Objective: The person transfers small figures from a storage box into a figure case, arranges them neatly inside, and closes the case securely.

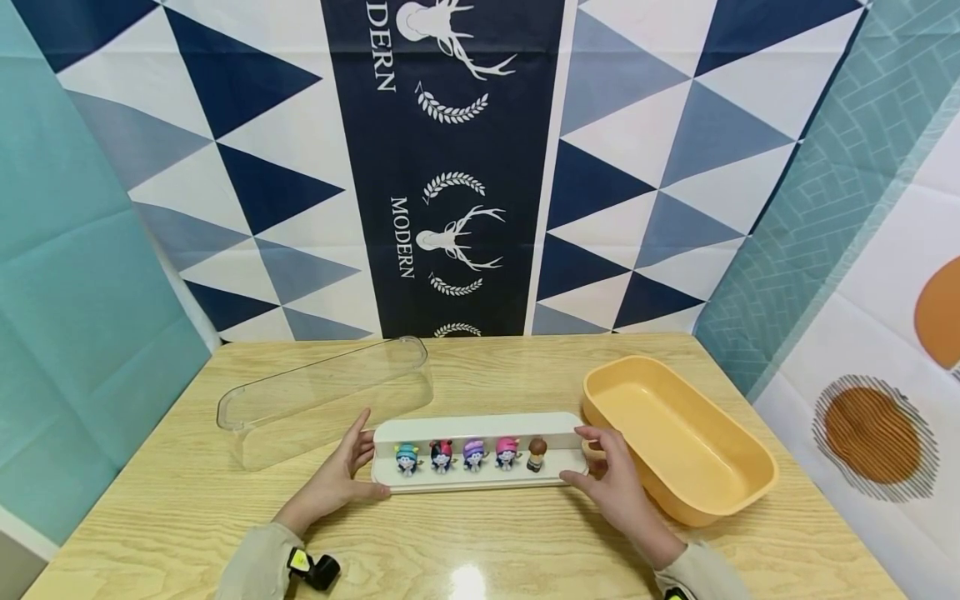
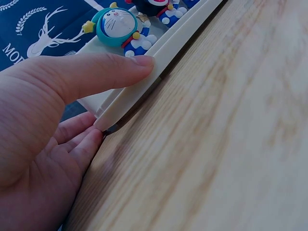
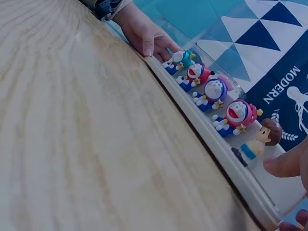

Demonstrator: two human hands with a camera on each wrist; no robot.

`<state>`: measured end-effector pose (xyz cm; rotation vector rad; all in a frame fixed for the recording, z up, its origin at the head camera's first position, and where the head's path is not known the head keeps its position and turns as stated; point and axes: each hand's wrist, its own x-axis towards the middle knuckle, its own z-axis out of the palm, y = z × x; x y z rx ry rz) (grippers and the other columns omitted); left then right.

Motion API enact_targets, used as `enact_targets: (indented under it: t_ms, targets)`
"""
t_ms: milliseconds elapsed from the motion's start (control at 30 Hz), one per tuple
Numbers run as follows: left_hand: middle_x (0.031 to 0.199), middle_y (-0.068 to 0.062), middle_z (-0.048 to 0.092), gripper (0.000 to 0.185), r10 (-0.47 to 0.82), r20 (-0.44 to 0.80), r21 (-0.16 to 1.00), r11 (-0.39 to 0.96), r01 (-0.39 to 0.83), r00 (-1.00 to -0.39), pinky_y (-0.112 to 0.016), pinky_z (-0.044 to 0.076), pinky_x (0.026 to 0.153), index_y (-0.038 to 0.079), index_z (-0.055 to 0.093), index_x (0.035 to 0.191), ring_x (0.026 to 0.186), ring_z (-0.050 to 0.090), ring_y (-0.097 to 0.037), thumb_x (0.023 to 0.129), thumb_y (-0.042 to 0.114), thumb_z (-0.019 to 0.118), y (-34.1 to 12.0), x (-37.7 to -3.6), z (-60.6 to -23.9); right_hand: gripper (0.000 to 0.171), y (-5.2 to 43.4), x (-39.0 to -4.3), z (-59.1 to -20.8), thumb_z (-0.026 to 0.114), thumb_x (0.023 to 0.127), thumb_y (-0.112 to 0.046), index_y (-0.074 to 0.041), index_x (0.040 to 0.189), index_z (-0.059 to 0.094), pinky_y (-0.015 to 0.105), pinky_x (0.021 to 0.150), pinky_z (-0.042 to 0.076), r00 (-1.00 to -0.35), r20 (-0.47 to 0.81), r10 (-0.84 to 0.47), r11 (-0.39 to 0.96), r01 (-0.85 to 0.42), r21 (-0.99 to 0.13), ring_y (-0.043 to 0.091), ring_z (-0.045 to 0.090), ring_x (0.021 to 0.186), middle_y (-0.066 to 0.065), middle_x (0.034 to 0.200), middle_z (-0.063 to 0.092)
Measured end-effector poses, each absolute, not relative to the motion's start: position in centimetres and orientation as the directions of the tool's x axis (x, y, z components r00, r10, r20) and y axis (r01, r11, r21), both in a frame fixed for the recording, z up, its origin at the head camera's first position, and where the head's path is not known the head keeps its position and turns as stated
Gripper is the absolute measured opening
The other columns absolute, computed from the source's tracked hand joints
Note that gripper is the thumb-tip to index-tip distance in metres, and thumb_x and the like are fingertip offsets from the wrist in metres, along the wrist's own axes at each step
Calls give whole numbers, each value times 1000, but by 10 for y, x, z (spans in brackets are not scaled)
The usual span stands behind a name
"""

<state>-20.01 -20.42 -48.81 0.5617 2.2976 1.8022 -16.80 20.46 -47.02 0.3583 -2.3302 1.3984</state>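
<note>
A long white display base (image 1: pixel 480 425) with a raised back step lies on the table, close in front of me. Several small cartoon cat figurines with coloured hoods, such as the teal one (image 2: pixel 115 26) and the pink one (image 3: pixel 238 115), stand on it in a row. At the row's right end is a brown-haired figurine (image 3: pixel 262 139). My left hand (image 1: pixel 341 475) grips the base's left end, thumb over the front rim and fingers at the end wall. Around the right end, my right hand (image 1: pixel 615 479) holds it between thumb and fingers.
A clear plastic cover (image 1: pixel 330 400) lies at the back left, behind my left hand. To the right stands a yellow tub (image 1: pixel 682 433), its near side close to my right hand. A patterned cloth (image 1: pixel 457 167) hangs behind the wooden table (image 1: pixel 420 542).
</note>
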Motion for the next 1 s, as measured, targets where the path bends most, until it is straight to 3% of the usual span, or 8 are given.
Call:
enact_targets:
  t_ms: [133,233,367,567,700,900,1000]
  targets:
    - [147,-32,32,125,390,102,961,200,192,-915,-52,22,115,4,-9,158,139,29,-49,76,1,85,-205,-200,-489,76,207,-168,-475,84,69,13,9,135,46,30,84,56,-900,435,-34,438,-405,-803,33,44,108,25,128,43]
    - [147,-32,32,125,393,106,960,198,197,-914,-52,23,115,3,-10,158,139,30,-49,77,1,85,-205,-200,-490,87,209,-170,-479,85,67,14,11,141,39,32,89,55,-898,437,-46,420,-414,-808,40,50,111,30,135,43]
    - [147,-32,33,124,400,110,960,194,202,-910,-52,23,115,3,-10,158,139,30,-49,77,1,84,-205,-200,-490,95,211,-170,-485,84,65,17,13,145,32,22,94,50,-900,430,-69,390,-421,-819,47,53,116,34,138,43]
    - [147,-32,32,124,395,118,956,202,212,-911,-50,23,115,5,-9,159,139,30,-48,77,2,85,-206,-200,-490,91,211,-172,-489,79,68,21,11,145,33,7,96,40,-907,413,-80,344,-414,-843,49,47,122,35,132,47]
    - [148,-32,32,124,390,118,955,208,213,-913,-48,24,115,5,-9,159,139,29,-48,77,1,85,-208,-199,-489,86,210,-174,-489,75,70,24,12,145,34,6,94,40,-918,390,-73,315,-392,-864,48,46,121,34,131,48]
    - [147,-32,33,124,394,122,955,202,216,-911,-31,30,115,5,-8,159,139,30,-47,77,1,85,-208,-199,-488,84,211,-174,-490,73,70,25,13,144,35,7,94,41,-921,383,-65,315,-384,-868,47,46,121,35,131,48]
    - [147,-32,32,124,400,114,956,205,210,-910,-33,30,115,5,-9,159,139,30,-47,78,2,84,-206,-200,-488,84,212,-172,-490,73,70,25,13,143,35,7,94,41,-922,383,-59,314,-381,-870,45,47,119,35,131,48]
